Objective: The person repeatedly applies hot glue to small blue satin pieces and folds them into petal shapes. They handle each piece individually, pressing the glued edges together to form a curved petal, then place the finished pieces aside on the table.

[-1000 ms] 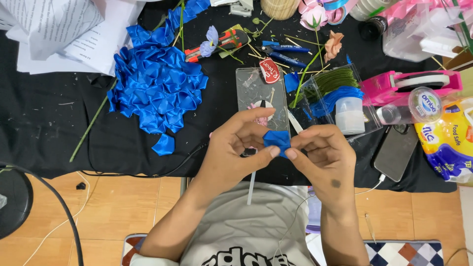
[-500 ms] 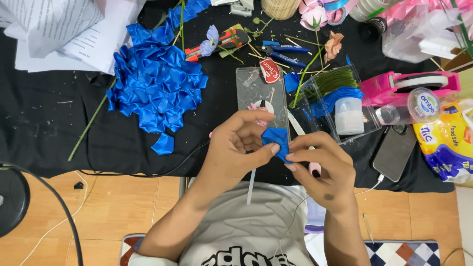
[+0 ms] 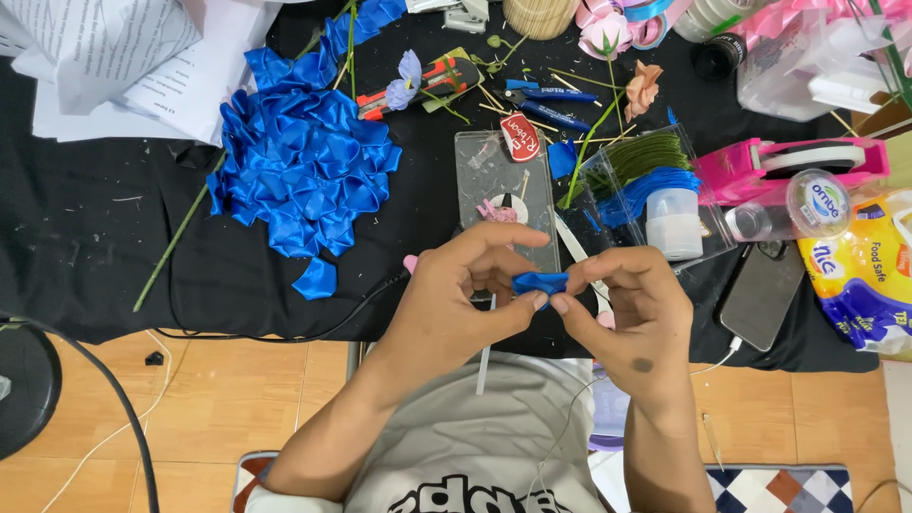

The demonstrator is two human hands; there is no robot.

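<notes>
While both hands meet just below the clear plastic sheet [image 3: 503, 190], the left hand [image 3: 456, 294] and right hand [image 3: 632, 309] pinch a small blue ribbon piece [image 3: 540, 282] between closed fingertips.

1. A low table [image 3: 85, 256] covered with a black cloth fills the upper part of the view; its near edge runs across the middle.
2. Below that edge lies a floor of orange-brown tiles [image 3: 218, 399] with pale grout lines.
3. At the bottom right corner, a rug with a navy-and-white diamond pattern [image 3: 807, 489] lies on the tiles.
4. A round black base [image 3: 24, 385] stands at the left edge of the floor.
5. A black cable [image 3: 104, 380] curves past that base; a thinner white wire [image 3: 142, 418] trails beside it.
6. The light is even and bright, with soft shadows.
</notes>
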